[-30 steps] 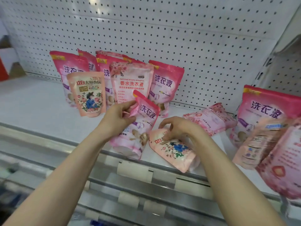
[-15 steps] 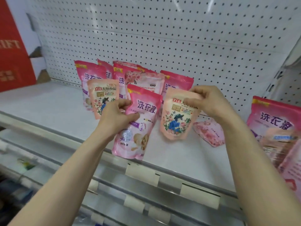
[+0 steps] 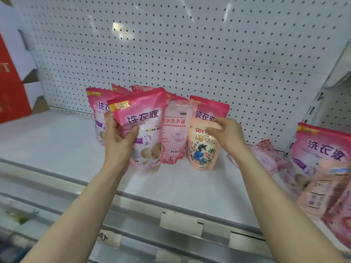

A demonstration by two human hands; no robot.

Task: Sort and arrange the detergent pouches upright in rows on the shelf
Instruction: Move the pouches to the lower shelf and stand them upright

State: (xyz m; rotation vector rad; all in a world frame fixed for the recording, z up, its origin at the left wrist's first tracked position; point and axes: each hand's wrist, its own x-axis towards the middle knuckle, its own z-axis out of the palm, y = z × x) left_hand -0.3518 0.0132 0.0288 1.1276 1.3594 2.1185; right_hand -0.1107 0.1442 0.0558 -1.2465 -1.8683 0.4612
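Observation:
My left hand (image 3: 118, 138) grips a bright pink detergent pouch (image 3: 143, 126) by its left side and holds it upright, tilted, in front of the standing group. My right hand (image 3: 227, 134) pinches the top edge of a peach floral pouch (image 3: 202, 150) that stands on the white shelf (image 3: 57, 145). Between the two stands a pale pink pouch (image 3: 175, 133). More bright pink pouches (image 3: 210, 109) stand behind against the pegboard back.
A pale pink pouch (image 3: 265, 155) lies flat to the right. Further right several pouches (image 3: 322, 149) lean in a loose pile. A pegboard wall (image 3: 171, 44) closes the back. The shelf's front rail (image 3: 180, 221) carries price-tag holders. A red box (image 3: 11, 88) stands at far left.
My left hand has lifted the bright pink pouch up and left. My right hand has lowered the peach floral pouch onto the shelf beside the pale pink pouch. The camera has come closer.

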